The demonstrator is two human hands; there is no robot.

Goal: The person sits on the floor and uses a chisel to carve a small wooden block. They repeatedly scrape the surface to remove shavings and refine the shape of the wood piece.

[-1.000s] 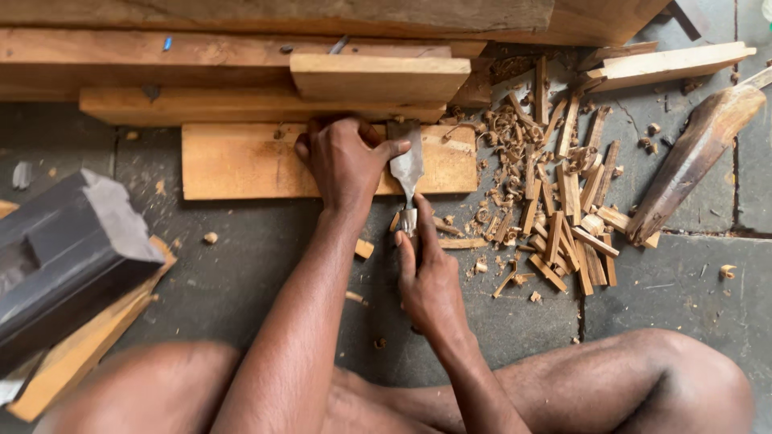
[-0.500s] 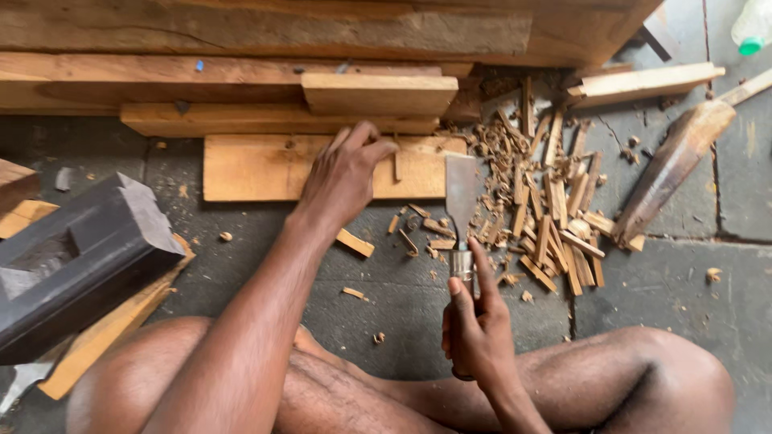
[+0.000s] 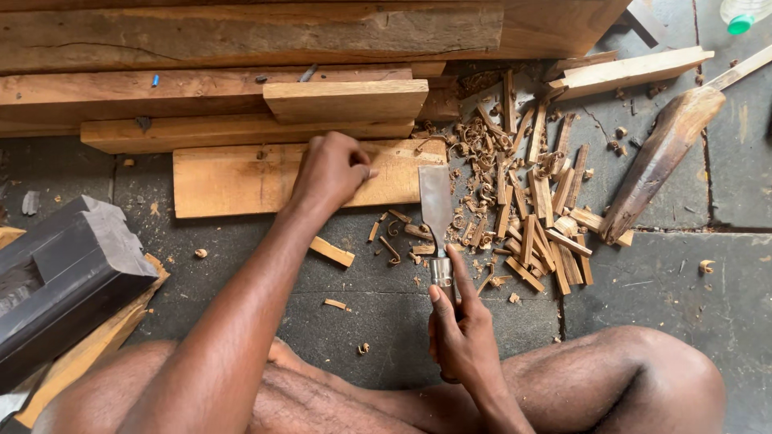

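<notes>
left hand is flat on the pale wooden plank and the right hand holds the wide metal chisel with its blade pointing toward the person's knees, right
Not quite. The head view shows the right hand gripping the wide flat metal chisel by its handle, with the blade pointing away from the person, toward the pale wooden plank and the scattered wood chips. The left hand does rest on that plank.

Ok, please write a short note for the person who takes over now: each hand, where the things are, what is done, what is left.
Left hand: rests on the flat board, pinning it to the floor.
Right hand: grips the chisel by its handle, blade pointing away, near the board's right end.
Wood chips lie heaped to the right; a wooden mallet lies beyond them.
Done: much chipping, judging by the heap.
Left: cannot tell; no cut shows on the board.
</notes>
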